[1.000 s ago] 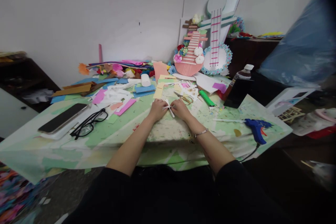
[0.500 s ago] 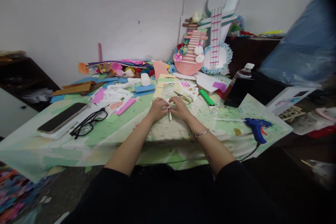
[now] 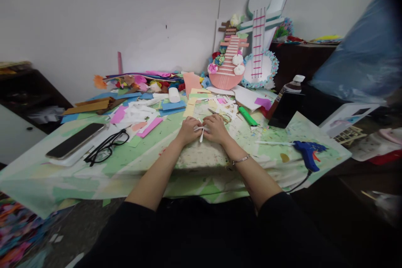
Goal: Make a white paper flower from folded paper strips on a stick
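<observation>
A: Where's the white strip [image 3: 201, 137]?
B: Between both hands, roughly mid-table [image 3: 150, 150], nearer the front edge than the back, well in from the left and right corners.
A: Handling?
B: Likely paper: light, bendy, not slippery, creases or tears easily. Best pinched near the middle.
A: Fingers?
B: Left hand [image 3: 188, 130] curled, pinching its left side; right hand [image 3: 216, 128] likewise, right side. Exact fingertip gap: can't tell.

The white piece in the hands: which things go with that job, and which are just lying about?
In the job:
white piece
left hand, right hand, both holding it
maybe scissors and glue gun

Probably just lying about:
phone
glasses
bottle
</observation>
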Tool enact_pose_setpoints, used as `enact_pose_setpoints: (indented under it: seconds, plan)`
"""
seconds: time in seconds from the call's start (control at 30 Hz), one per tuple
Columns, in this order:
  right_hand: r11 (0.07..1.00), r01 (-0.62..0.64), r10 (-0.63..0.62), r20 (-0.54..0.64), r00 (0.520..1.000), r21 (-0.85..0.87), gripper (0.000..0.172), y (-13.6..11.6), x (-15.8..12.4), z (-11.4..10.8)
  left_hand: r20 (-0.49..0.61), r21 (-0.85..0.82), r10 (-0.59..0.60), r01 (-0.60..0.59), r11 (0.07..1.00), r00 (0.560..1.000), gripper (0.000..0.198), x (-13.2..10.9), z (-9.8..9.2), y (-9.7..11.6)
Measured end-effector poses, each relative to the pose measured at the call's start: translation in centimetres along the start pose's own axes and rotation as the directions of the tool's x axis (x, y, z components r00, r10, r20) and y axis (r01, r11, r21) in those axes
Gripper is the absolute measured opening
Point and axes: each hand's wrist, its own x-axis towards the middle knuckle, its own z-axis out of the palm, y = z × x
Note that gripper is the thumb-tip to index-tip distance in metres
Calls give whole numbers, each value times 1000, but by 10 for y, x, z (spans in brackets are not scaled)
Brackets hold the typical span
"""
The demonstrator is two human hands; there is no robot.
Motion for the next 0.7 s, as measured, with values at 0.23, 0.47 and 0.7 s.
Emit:
enact_pose_setpoints:
  seconds: [0.23,0.47,0.7]
  plan:
    - [1000,15,-14,36,999,-4,13,-5,0,-7,14,1,-5,5,1000,1000,14,-1,-6,6]
    - [1000,13,-12,99,995,-9,9,-3,1,-2,52,24,-5,4,1000,999,7,-3,-7,1]
    - [999,39,-36,137,990,-20,8,-3,0,-2,108,54,-1,-5,999,994,7,-2,-8,-8]
